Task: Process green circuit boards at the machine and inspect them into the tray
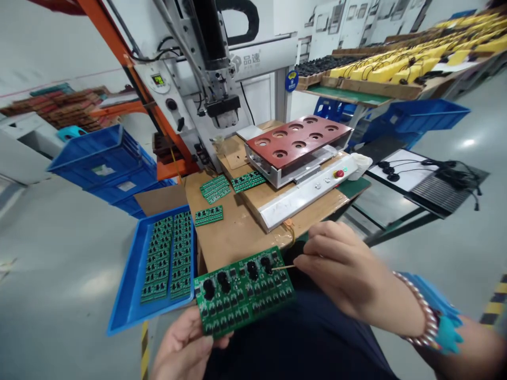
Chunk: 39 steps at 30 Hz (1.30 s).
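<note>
A green circuit board [243, 295] with a row of black blobs along its upper part is tilted up in front of me. My left hand [186, 338] grips its lower left corner between thumb and fingers. Pinched in my right hand [336, 264] is a thin wooden stick [284, 267], its tip at the rightmost black blob. Whether the tip touches the blob I cannot tell for certain. On the table behind lie more circuit boards, one [209, 215] near the left edge and others [215, 188] farther back.
A blue tray [130, 285] with rows of boards stands at the left, below stacked blue crates [99, 158]. Behind the table rises a machine with a dispensing head [224, 108]. A red fixture plate with round holes [297, 140] and a control panel [304, 192] are on the right.
</note>
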Each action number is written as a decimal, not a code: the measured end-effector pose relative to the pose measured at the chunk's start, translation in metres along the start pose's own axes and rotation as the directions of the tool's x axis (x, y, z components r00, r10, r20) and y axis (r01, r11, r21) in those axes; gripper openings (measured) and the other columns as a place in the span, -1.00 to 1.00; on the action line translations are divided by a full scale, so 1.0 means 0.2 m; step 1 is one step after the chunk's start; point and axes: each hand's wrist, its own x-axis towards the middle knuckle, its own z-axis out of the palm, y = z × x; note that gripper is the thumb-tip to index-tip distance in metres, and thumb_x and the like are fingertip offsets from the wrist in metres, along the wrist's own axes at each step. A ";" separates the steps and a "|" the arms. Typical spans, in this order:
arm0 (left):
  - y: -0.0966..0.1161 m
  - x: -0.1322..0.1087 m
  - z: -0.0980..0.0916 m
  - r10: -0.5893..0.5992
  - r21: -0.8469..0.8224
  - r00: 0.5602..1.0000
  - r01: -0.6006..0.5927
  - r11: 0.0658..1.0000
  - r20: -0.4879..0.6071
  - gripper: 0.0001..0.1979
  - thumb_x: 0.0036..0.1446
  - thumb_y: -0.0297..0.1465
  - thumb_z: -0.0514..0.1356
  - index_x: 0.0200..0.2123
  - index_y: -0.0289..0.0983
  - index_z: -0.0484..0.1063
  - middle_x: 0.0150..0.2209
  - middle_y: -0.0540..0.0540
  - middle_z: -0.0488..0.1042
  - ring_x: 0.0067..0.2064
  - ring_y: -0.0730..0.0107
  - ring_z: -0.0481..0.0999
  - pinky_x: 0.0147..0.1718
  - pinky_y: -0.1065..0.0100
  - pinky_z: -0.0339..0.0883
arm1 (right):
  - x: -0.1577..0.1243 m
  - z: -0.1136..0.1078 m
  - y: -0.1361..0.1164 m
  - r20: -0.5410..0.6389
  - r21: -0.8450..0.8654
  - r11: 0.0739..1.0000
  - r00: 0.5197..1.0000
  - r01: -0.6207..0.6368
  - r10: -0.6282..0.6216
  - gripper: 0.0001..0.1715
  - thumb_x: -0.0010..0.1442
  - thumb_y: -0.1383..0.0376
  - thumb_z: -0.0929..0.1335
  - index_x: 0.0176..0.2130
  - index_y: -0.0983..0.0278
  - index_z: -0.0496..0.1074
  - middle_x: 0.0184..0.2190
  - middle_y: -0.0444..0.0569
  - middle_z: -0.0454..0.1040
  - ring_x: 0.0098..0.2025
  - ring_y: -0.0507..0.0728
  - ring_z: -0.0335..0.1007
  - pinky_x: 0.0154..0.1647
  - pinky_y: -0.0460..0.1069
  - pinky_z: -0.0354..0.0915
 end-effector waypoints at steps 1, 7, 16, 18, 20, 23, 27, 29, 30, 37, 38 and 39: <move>0.00 0.00 0.00 0.003 0.001 1.000 -0.003 1.000 0.003 -0.72 -0.36 -0.39 0.41 -0.43 -0.25 0.61 -0.55 -0.09 0.58 -0.51 0.29 0.45 -0.53 0.38 0.31 | 0.00 0.00 0.00 -0.001 -0.002 1.000 1.000 -0.001 0.001 -0.75 0.10 0.52 0.23 -0.24 0.30 0.37 -0.35 -0.03 0.33 -0.22 0.12 0.16 -0.24 0.06 0.13; 0.00 0.00 0.01 0.001 -0.019 1.000 -0.001 1.000 -0.009 -0.69 -0.38 -0.41 0.41 -0.40 -0.25 0.62 -0.52 -0.09 0.59 -0.50 0.25 0.48 -0.53 0.35 0.33 | 0.00 0.00 0.00 -0.032 -0.023 1.000 0.999 -0.019 0.019 -0.76 0.10 0.52 0.23 -0.25 0.31 0.38 -0.39 -0.03 0.33 -0.24 0.12 0.16 -0.25 0.05 0.13; 0.00 0.00 0.00 -0.002 0.009 1.000 0.003 1.000 -0.018 -0.71 -0.36 -0.39 0.41 -0.41 -0.23 0.62 -0.53 -0.07 0.59 -0.50 0.29 0.46 -0.53 0.37 0.32 | -0.01 0.00 -0.01 0.000 0.004 1.000 1.000 -0.011 0.011 -0.79 0.13 0.49 0.21 -0.27 0.30 0.37 -0.38 -0.02 0.33 -0.24 0.12 0.18 -0.23 0.06 0.15; 0.00 0.00 0.00 -0.006 0.000 1.000 0.006 1.000 -0.013 -0.72 -0.37 -0.38 0.41 -0.43 -0.25 0.62 -0.53 -0.08 0.58 -0.50 0.28 0.45 -0.53 0.37 0.31 | -0.01 0.01 0.00 0.004 0.000 1.000 1.000 -0.004 0.004 -0.80 0.14 0.48 0.21 -0.26 0.30 0.37 -0.37 -0.02 0.32 -0.24 0.12 0.19 -0.23 0.06 0.14; 0.00 0.00 0.00 -0.008 -0.010 1.000 0.008 1.000 -0.005 -0.72 -0.36 -0.37 0.40 -0.43 -0.24 0.62 -0.53 -0.08 0.59 -0.49 0.28 0.45 -0.52 0.38 0.30 | -0.01 0.01 0.00 -0.003 -0.006 1.000 1.000 -0.008 0.008 -0.80 0.14 0.48 0.21 -0.26 0.30 0.36 -0.37 -0.03 0.32 -0.24 0.12 0.19 -0.23 0.05 0.14; 0.00 0.00 0.00 -0.002 -0.016 1.000 0.002 1.000 0.008 -0.73 -0.35 -0.39 0.39 -0.42 -0.23 0.62 -0.51 -0.08 0.60 -0.48 0.29 0.47 -0.51 0.39 0.30 | -0.02 0.00 0.01 -0.031 -0.013 1.000 0.999 -0.026 0.026 -0.80 0.13 0.49 0.21 -0.29 0.29 0.36 -0.39 -0.04 0.31 -0.25 0.11 0.19 -0.24 0.04 0.13; 0.00 0.00 0.00 -0.006 -0.019 1.000 0.007 1.000 0.028 -0.72 -0.34 -0.41 0.39 -0.40 -0.23 0.62 -0.48 -0.09 0.60 -0.48 0.29 0.47 -0.51 0.38 0.30 | -0.02 0.00 0.01 -0.035 -0.007 1.000 0.999 -0.025 0.025 -0.80 0.13 0.49 0.22 -0.27 0.29 0.36 -0.37 -0.04 0.31 -0.23 0.11 0.18 -0.22 0.05 0.13; 0.00 0.01 -0.01 -0.008 -0.017 1.000 0.009 1.000 0.029 -0.71 -0.34 -0.41 0.39 -0.39 -0.22 0.62 -0.48 -0.09 0.60 -0.48 0.26 0.47 -0.51 0.35 0.30 | -0.02 0.00 0.01 -0.013 0.003 1.000 1.000 -0.017 0.018 -0.80 0.12 0.50 0.23 -0.27 0.30 0.37 -0.36 -0.04 0.32 -0.23 0.11 0.17 -0.23 0.05 0.13; 0.00 0.01 -0.01 -0.009 -0.014 1.000 0.009 1.000 0.026 -0.71 -0.34 -0.40 0.40 -0.39 -0.21 0.62 -0.49 -0.09 0.60 -0.48 0.25 0.46 -0.51 0.34 0.31 | -0.01 0.00 0.01 -0.002 0.007 1.000 1.000 -0.017 0.017 -0.79 0.11 0.50 0.23 -0.27 0.30 0.37 -0.36 -0.04 0.32 -0.24 0.12 0.17 -0.23 0.05 0.13; 0.01 0.00 -0.01 -0.001 0.005 1.000 0.001 1.000 0.022 -0.72 -0.34 -0.40 0.40 -0.40 -0.23 0.62 -0.49 -0.09 0.60 -0.48 0.27 0.47 -0.51 0.36 0.31 | -0.01 0.00 0.01 -0.029 0.011 1.000 0.999 -0.025 0.026 -0.80 0.13 0.50 0.23 -0.27 0.31 0.38 -0.37 -0.01 0.33 -0.25 0.11 0.16 -0.25 0.05 0.12; 0.01 0.00 0.00 0.003 0.002 1.000 -0.003 1.000 0.027 -0.74 -0.33 -0.40 0.40 -0.41 -0.24 0.62 -0.50 -0.10 0.60 -0.48 0.27 0.47 -0.51 0.36 0.31 | -0.01 0.00 0.01 -0.035 0.011 1.000 0.999 -0.025 0.025 -0.79 0.12 0.50 0.23 -0.28 0.31 0.38 -0.37 -0.01 0.33 -0.25 0.11 0.16 -0.25 0.04 0.12; 0.01 0.00 0.00 0.006 -0.004 0.999 -0.006 1.000 0.031 -0.74 -0.33 -0.40 0.40 -0.41 -0.25 0.62 -0.51 -0.10 0.60 -0.49 0.28 0.47 -0.52 0.37 0.31 | -0.01 -0.01 0.01 -0.037 0.010 1.000 0.999 -0.025 0.025 -0.79 0.12 0.51 0.23 -0.28 0.31 0.38 -0.38 -0.02 0.32 -0.26 0.11 0.16 -0.26 0.04 0.11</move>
